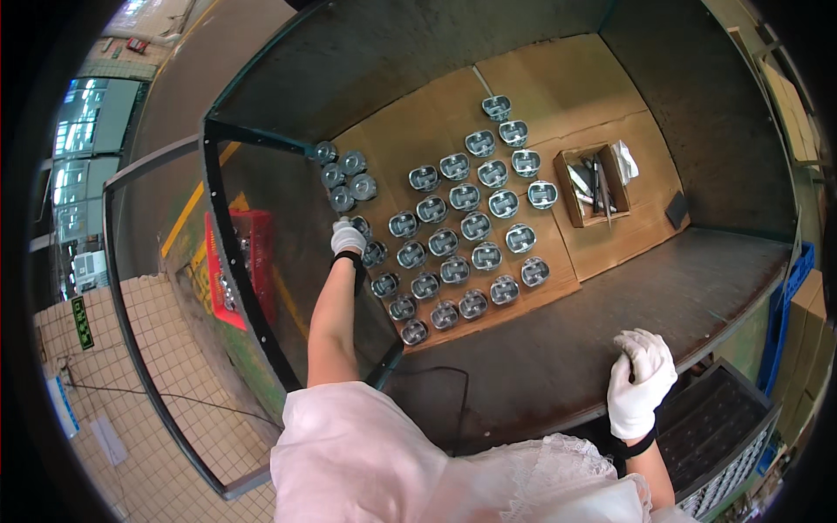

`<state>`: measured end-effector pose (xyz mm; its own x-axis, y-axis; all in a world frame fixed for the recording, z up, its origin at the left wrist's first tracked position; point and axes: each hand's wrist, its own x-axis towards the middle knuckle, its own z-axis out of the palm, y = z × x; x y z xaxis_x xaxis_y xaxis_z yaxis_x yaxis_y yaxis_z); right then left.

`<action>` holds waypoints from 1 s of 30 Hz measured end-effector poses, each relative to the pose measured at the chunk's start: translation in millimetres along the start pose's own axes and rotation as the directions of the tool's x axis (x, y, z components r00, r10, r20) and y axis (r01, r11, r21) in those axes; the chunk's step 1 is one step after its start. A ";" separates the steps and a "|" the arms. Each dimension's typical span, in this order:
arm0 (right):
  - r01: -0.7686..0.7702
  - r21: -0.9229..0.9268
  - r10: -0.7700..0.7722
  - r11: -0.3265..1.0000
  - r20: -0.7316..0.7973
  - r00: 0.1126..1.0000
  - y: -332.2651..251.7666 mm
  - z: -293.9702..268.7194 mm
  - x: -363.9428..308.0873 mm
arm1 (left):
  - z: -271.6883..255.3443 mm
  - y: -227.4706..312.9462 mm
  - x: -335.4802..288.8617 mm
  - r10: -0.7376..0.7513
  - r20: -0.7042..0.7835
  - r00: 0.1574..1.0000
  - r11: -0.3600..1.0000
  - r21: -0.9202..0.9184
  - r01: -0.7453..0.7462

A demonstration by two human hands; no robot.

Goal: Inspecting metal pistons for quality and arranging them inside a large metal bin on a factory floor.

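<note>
Left hand [349,235] at pistons [454,270], left side of table [540,375]; fingertips hidden, grip cannot be told. Right hand [641,383] loosely open, empty, near right edge. Pistons stand on cardboard [567,96]; best handled singly, clear of neighbours.

Head-worn, downward fisheye view

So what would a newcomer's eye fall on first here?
Probably the rows of shiny piston-like metal parts spread over brown cardboard mid-picture. The white-gloved left hand reaches to their left side, and the white-gloved right hand is at lower right. Farther left, a bright red crate stands out.
</note>
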<state>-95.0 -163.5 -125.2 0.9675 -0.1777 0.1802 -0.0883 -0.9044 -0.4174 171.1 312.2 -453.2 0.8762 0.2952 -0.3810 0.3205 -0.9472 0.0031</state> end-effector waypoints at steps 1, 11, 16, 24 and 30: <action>-0.009 0.000 0.009 1.000 0.019 1.000 -0.1 0.1 0.6 | -2.4 1.0 3.3 -0.044 0.005 0.999 0.999 0.011 0.044; -0.075 -0.033 0.078 0.997 0.101 0.992 -9.4 5.2 7.6 | 41.7 -16.8 25.5 -0.065 0.016 0.998 0.992 -0.110 0.066; -0.099 -0.013 0.100 0.995 0.121 0.988 -12.0 3.8 4.0 | 58.5 -23.3 68.5 -0.127 -0.347 0.929 0.979 -0.194 0.061; -0.091 -0.077 0.103 0.993 0.157 0.982 -13.6 14.1 3.9 | 120.4 -29.4 168.2 0.042 0.078 0.996 0.983 0.175 -0.055; -0.106 -0.110 0.120 0.988 0.128 0.985 -7.2 1.4 5.2 | 146.9 -13.2 203.6 -0.436 0.100 0.894 0.798 -0.416 0.436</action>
<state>-88.9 -157.4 -122.5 0.9723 -0.2335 0.0136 -0.2158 -0.9178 -0.3334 292.4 366.6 -666.7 0.6080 0.6647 -0.4342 0.7872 -0.5758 0.2208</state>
